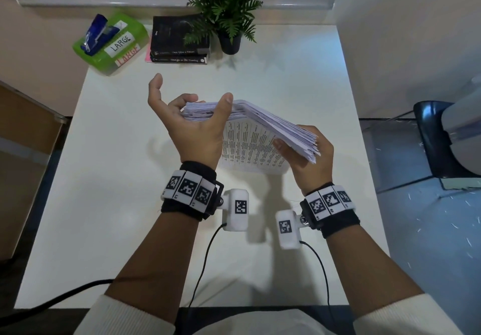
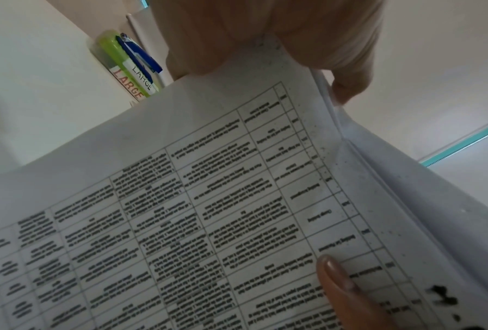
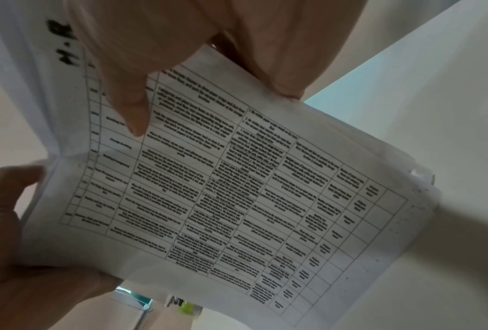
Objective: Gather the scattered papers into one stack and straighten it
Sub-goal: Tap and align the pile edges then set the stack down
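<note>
At the centre of the head view, a thick stack of papers (image 1: 260, 124) is held above the white worktop (image 1: 130, 178), bent downward, its printed table facing down. The left hand (image 1: 192, 126) pinches its upper-left end; the right hand (image 1: 309, 157) grips the lower-right end.

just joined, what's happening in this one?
A person holds a stack of papers upright above the white table, printed table facing them. The left hand grips the far top edge, thumb on the near side; the right hand supports the near corner from below. The sheet edges are still uneven, so squaring up isn't finished. No loose sheets show on the table.
</note>
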`<state>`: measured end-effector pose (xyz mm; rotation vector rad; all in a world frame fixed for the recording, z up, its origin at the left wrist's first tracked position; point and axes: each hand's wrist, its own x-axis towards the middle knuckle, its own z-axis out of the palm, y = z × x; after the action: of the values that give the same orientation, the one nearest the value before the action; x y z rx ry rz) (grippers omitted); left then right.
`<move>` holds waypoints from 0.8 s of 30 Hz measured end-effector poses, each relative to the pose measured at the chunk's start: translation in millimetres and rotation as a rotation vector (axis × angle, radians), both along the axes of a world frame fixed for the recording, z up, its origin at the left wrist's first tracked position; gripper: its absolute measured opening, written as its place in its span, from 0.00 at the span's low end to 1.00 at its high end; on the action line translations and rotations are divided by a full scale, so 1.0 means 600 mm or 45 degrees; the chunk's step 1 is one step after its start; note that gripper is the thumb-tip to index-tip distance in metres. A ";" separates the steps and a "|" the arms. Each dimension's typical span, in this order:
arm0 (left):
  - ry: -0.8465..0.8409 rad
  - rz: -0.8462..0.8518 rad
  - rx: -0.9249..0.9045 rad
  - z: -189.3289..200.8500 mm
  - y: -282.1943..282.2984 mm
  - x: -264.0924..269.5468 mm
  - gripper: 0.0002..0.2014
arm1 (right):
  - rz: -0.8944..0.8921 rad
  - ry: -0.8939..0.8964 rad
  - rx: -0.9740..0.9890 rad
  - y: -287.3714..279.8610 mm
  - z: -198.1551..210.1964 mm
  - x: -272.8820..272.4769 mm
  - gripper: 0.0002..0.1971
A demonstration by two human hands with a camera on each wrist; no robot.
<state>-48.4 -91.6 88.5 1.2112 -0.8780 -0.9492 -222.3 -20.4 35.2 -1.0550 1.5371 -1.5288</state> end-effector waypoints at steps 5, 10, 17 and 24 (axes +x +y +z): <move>-0.122 -0.036 0.042 -0.001 0.005 0.004 0.58 | 0.024 -0.019 -0.011 0.001 0.000 0.000 0.15; -0.268 -0.011 0.033 0.003 0.008 0.006 0.62 | 0.025 -0.071 -0.008 0.000 0.000 0.002 0.15; -0.440 0.017 0.097 0.009 0.009 0.003 0.61 | 0.060 -0.024 -0.011 0.003 0.005 0.000 0.14; -0.566 -0.094 0.101 0.009 0.004 0.014 0.56 | 0.070 0.009 -0.031 -0.004 0.003 0.000 0.13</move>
<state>-39.9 -89.1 94.2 1.4968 -1.2507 -0.7890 -222.5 -22.9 37.2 -1.1088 1.4855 -1.5114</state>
